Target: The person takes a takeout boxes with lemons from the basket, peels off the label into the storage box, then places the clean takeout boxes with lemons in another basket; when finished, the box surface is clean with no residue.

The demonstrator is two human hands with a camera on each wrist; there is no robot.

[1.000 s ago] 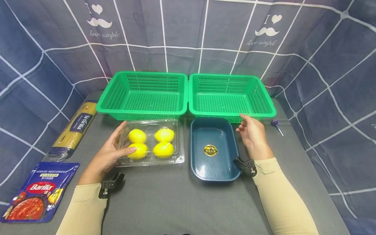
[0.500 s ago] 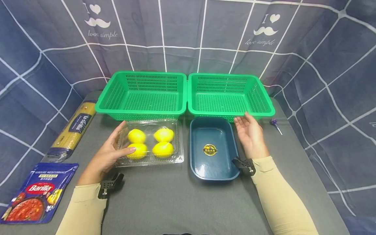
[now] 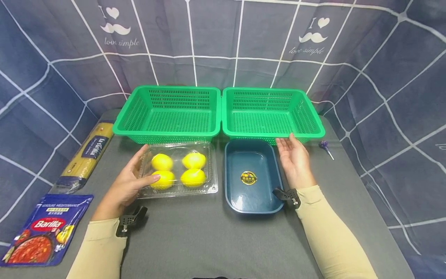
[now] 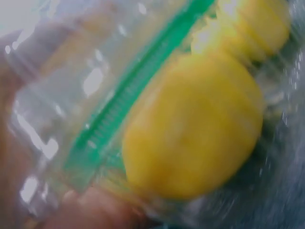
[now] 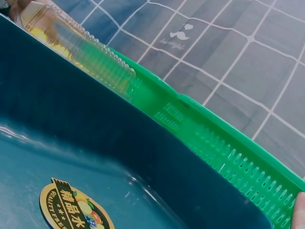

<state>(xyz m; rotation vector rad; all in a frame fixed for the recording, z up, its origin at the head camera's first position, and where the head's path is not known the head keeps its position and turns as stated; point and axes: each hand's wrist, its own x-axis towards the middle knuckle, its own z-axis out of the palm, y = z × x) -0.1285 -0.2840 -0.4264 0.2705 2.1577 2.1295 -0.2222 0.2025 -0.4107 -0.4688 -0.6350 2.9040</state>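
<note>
A clear plastic clamshell box with several lemons inside lies left of centre. My left hand grips its left side, the thumb over the lid and the fingers along the far left edge. In the left wrist view the lemons show large and blurred through the plastic. My right hand is beside the right edge of a dark blue tray, palm turned towards it and fingers extended. Its fingertips reach the front of the right green basket; whether they touch it I cannot tell.
A left green basket adjoins the right one along the back. A pasta pack and a blue Barilla pouch lie at the left. A small purple lollipop lies on the right. Grid-patterned cloth surrounds the grey table.
The fingers of my right hand have straightened and its palm has turned towards the tray. My left hand and the lemon box stay in place.
</note>
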